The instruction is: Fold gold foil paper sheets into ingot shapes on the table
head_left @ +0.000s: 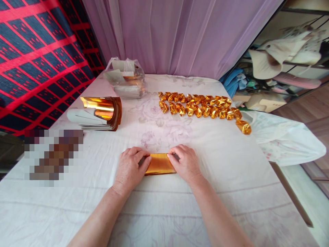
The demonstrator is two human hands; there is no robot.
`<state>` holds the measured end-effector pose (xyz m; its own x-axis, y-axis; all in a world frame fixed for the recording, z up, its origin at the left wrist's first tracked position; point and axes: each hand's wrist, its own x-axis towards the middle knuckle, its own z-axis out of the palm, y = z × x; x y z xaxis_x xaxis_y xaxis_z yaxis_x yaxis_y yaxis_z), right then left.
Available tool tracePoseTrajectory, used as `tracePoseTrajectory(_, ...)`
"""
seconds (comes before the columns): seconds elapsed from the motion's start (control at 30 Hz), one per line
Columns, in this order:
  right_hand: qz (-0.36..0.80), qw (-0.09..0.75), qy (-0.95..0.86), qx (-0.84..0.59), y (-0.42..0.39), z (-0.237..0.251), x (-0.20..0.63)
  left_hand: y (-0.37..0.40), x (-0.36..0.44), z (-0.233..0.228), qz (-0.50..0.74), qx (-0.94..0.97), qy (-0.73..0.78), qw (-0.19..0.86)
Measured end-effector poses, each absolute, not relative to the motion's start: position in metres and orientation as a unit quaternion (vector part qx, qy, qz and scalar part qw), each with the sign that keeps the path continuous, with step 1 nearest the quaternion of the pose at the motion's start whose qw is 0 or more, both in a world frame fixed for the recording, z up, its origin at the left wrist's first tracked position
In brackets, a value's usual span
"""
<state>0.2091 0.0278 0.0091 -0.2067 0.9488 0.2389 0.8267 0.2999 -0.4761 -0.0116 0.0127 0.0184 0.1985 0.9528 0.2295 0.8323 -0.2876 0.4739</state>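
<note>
I'm pressing a shiny, gold foil paper strip, folded flat into a long rectangle (159, 164), down on the white floral tablecloth (164, 206) right in front of me. My left hand (130, 168) is pinning its left end, fingers curled on top; my right hand (186, 163) is doing the same on the right end. Farther off, folded gold foil pieces (203, 106) are lying in rows, and a curled stack of gold sheets (100, 113) is sitting to the left.

Lilac curtain (180, 34) behind, red-black grid cloth (38, 58) left, cluttered shelf (290, 65) right
</note>
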Motion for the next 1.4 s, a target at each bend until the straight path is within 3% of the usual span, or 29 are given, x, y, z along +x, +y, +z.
tracePoseTrajectory(0.57,0.128,0.244,-0.786,-0.554,0.029,0.011,0.214,0.005,-0.003,0.026,0.182,0.749,0.624,0.127)
tracePoseTrajectory(0.9,0.175,0.412,-0.747,-0.491,0.026,0.016,0.212,0.005,-0.003,0.026,0.177,0.749,0.625,0.131)
tracePoseTrajectory(1.13,0.191,0.319,-0.806,-0.460,0.020,0.014,0.202,0.005,-0.002,0.027,0.179,0.747,0.627,0.130)
tracePoseTrajectory(1.4,0.201,0.269,-0.826,-0.452,0.021,0.014,0.203,0.004,-0.003,0.026,0.186,0.751,0.622,0.125)
